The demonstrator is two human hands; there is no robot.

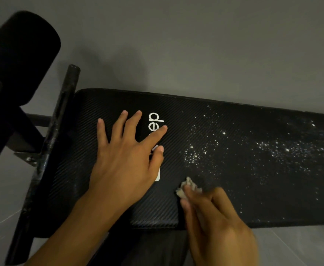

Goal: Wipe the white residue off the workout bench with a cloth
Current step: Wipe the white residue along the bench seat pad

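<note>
Head: right hand (215,217) holds cloth (190,186) near bench (272,198) front edge.

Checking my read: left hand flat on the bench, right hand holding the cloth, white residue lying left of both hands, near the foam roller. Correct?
Not quite. In the head view the white residue lies to the right of both hands, away from the foam roller. The rest holds: left hand flat on the bench, right hand holding the cloth.

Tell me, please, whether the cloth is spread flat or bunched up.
Bunched up: the cloth shows as a small crumpled wad gripped in the right hand against the bench pad.
</note>
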